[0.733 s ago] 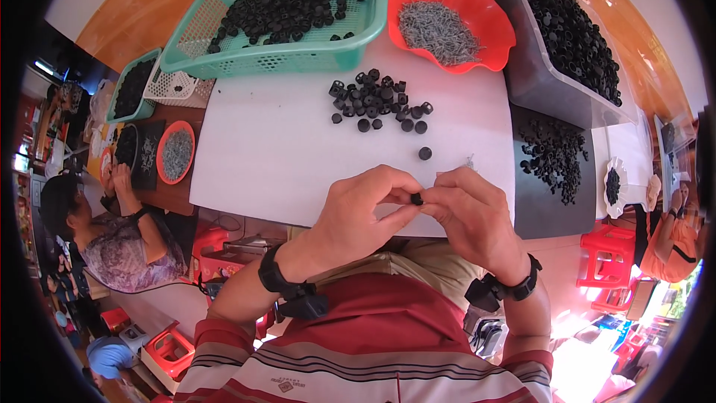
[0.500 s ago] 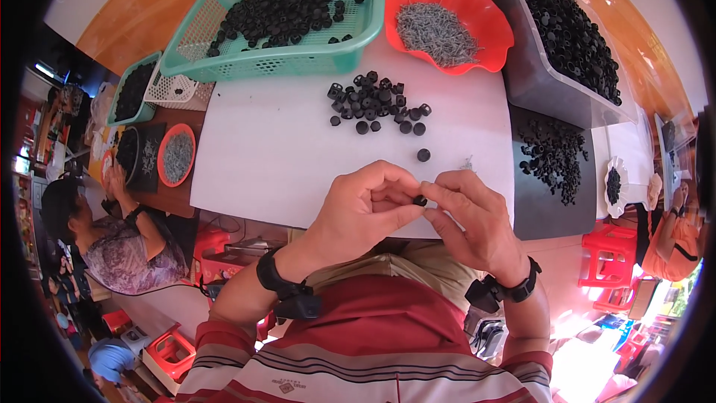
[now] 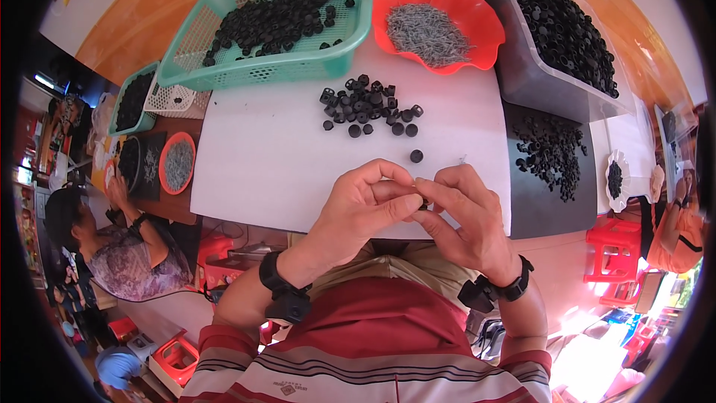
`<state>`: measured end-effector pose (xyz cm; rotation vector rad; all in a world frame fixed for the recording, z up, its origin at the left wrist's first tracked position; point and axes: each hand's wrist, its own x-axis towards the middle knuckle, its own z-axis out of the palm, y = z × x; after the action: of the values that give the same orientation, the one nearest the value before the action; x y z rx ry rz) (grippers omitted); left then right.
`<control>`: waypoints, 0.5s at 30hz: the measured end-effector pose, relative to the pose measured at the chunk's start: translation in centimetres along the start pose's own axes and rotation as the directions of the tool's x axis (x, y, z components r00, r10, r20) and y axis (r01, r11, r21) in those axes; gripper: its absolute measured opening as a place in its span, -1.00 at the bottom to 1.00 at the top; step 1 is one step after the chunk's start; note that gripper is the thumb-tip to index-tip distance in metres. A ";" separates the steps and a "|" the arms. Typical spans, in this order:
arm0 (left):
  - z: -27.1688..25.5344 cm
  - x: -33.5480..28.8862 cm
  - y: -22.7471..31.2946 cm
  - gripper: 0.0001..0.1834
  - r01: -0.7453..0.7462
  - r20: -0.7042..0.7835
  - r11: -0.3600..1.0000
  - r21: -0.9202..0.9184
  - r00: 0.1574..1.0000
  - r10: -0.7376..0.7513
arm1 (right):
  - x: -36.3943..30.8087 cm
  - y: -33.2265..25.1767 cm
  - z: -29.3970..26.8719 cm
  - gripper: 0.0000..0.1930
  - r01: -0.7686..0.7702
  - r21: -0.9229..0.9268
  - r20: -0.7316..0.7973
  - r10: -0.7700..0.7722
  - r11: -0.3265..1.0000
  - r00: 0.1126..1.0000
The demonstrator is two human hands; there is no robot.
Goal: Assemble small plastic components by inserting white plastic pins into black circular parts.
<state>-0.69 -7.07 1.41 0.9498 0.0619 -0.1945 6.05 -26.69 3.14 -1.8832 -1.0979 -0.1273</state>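
Fingertips of both hands meet near the front edge of the white tabletop in the head view. The left hand bends inward, its thumb and forefinger nearly closed at a small black plastic part. The right hand faces it, thumb and forefinger pinched narrowly about the same part, which is mostly hidden between them. Both wrists wear black straps.

Just beyond the fingers lies a single round black cap, with a small silvery bit to its right. Farther back is a loose cluster of black plastic caps.

Along the far side stand a green plastic basket holding more black pieces, a red wavy-rimmed bowl of grey screws, and a translucent plastic bin heaped with black parts. A dark mat at the right carries a spread of small black pieces.

At the left, a co-worker sits near an orange-rimmed bowl of grey screws. Red plastic stools stand at the right.
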 end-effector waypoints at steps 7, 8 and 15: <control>0.0 0.3 -0.6 -0.69 0.106 -0.004 0.978 -0.182 0.994 -0.108 | -0.3 0.4 0.8 -0.63 -0.048 0.161 -0.127 0.068 0.986 0.990; -0.1 0.3 -0.8 -0.68 0.118 -0.007 0.971 -0.208 0.992 -0.122 | -0.3 0.4 0.8 -0.63 -0.047 0.162 -0.129 0.068 0.986 0.989; 0.6 0.7 -1.1 -0.73 0.126 -0.014 0.953 -0.276 0.991 -0.136 | -0.8 0.7 1.2 -0.70 -0.029 0.095 -0.247 0.052 0.995 0.968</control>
<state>-0.27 -8.27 0.76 0.6721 0.1786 -0.2852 5.69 -26.39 1.65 -1.7525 -0.8784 -0.2791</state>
